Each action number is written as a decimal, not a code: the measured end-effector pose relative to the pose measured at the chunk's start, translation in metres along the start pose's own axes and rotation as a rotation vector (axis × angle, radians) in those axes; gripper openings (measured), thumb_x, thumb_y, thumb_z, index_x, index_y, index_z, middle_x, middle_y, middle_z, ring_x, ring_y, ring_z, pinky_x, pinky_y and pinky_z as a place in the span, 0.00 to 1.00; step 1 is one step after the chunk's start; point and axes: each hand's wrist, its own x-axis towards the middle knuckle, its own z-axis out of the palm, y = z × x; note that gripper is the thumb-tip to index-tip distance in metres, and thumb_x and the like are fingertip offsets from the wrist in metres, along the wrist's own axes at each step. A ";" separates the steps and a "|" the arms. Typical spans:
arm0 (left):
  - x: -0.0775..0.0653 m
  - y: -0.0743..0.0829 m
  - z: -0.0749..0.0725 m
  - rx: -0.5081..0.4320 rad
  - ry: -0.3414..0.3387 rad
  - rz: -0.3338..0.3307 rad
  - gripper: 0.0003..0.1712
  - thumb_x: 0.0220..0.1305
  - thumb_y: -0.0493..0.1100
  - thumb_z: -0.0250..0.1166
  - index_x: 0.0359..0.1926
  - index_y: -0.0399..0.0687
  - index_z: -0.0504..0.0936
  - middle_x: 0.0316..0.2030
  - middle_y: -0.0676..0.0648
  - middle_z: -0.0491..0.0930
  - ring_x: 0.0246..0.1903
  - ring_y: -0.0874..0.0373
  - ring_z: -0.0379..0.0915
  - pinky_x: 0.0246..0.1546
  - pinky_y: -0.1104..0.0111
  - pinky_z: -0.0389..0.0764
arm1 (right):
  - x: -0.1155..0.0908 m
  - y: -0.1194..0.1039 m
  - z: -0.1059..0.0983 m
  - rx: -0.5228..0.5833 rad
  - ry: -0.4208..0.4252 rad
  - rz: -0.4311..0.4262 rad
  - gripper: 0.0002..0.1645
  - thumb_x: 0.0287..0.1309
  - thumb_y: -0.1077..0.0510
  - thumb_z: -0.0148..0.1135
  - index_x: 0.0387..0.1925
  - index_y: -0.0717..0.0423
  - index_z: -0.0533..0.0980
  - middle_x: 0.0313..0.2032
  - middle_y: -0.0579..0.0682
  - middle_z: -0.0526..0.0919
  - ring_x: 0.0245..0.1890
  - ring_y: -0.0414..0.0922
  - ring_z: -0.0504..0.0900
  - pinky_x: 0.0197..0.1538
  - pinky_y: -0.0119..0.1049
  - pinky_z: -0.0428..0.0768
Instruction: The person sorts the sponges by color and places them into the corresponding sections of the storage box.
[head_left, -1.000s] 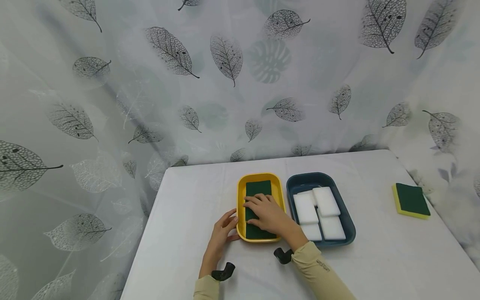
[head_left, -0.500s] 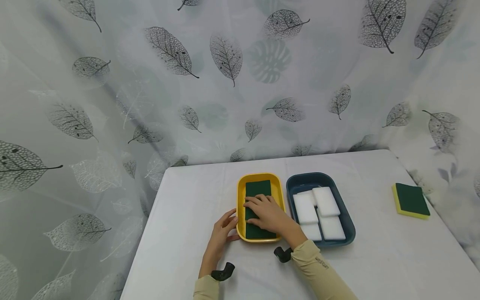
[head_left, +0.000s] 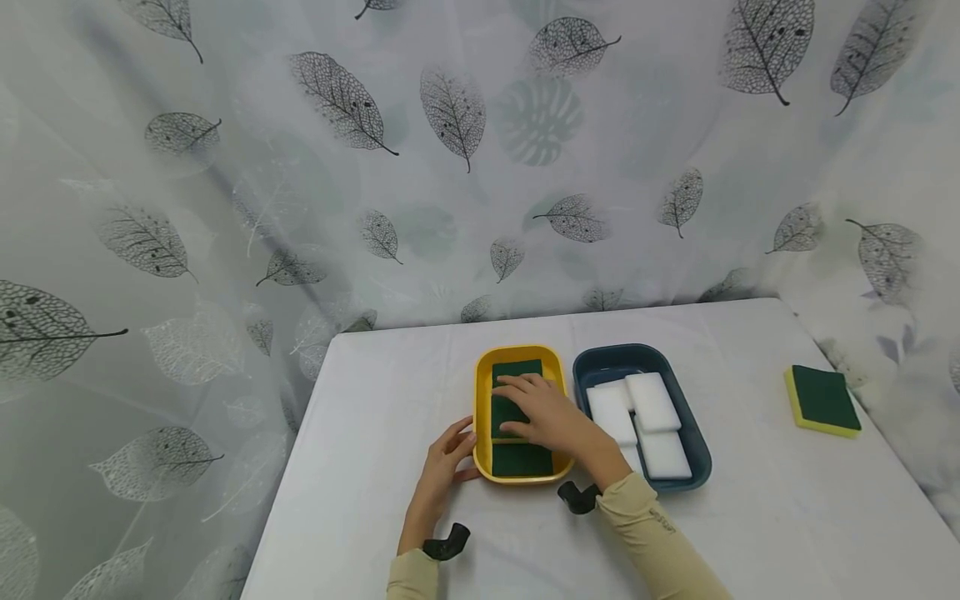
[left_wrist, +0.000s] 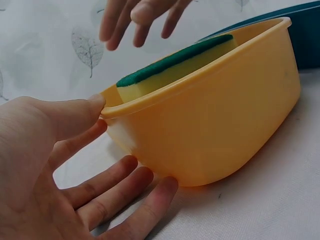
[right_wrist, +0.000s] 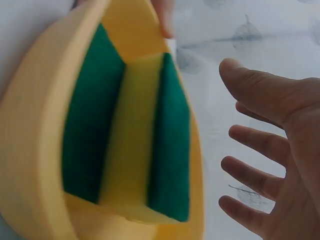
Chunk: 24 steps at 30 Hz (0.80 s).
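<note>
My left hand (head_left: 442,462) pinches the left rim of a yellow tray (left_wrist: 210,125), thumb on the rim and the other fingertips along the outer wall. Green-and-yellow scouring sponges lie in that tray, green side up. A near sponge (head_left: 521,460) lies at the front end. One upper sponge (right_wrist: 172,140) sits raised over it, its yellow edge showing. The far sponge (head_left: 517,367) is partly hidden by my right hand (head_left: 551,412). That hand hovers over the tray with fingers spread and nothing in them; in the right wrist view a gap separates it from the sponges.
A dark blue tray (head_left: 701,450) with several white sponge blocks (head_left: 652,402) stands just right of the yellow one. Another scouring sponge (head_left: 823,400) lies near the right edge of the white-covered table (head_left: 360,417). A leaf-print curtain (head_left: 480,167) hangs behind.
My right hand has come up off the sponges and shifted slightly right and away, uncovering the yellow edge of the upper sponge. The left hand has stayed at the rim.
</note>
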 end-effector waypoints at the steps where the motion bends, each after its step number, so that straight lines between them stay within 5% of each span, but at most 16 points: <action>1: 0.000 0.000 0.000 0.001 0.000 0.002 0.34 0.75 0.60 0.62 0.76 0.57 0.70 0.68 0.39 0.76 0.52 0.56 0.82 0.49 0.61 0.90 | -0.001 0.001 -0.002 -0.002 0.004 0.006 0.36 0.66 0.43 0.70 0.72 0.47 0.73 0.76 0.50 0.71 0.74 0.56 0.69 0.76 0.61 0.68; 12: 0.001 0.000 0.001 0.008 0.018 -0.010 0.33 0.75 0.59 0.62 0.76 0.57 0.70 0.68 0.40 0.76 0.51 0.56 0.81 0.48 0.62 0.90 | -0.016 0.006 -0.034 0.090 0.038 0.115 0.38 0.68 0.43 0.68 0.74 0.47 0.70 0.76 0.56 0.69 0.76 0.60 0.68 0.75 0.66 0.67; 24: 0.000 0.000 0.002 0.005 0.018 -0.010 0.34 0.75 0.59 0.62 0.76 0.57 0.69 0.68 0.40 0.75 0.52 0.56 0.81 0.48 0.62 0.90 | -0.041 0.033 -0.056 0.057 0.141 0.181 0.38 0.68 0.47 0.69 0.74 0.55 0.70 0.76 0.59 0.68 0.74 0.64 0.67 0.74 0.66 0.69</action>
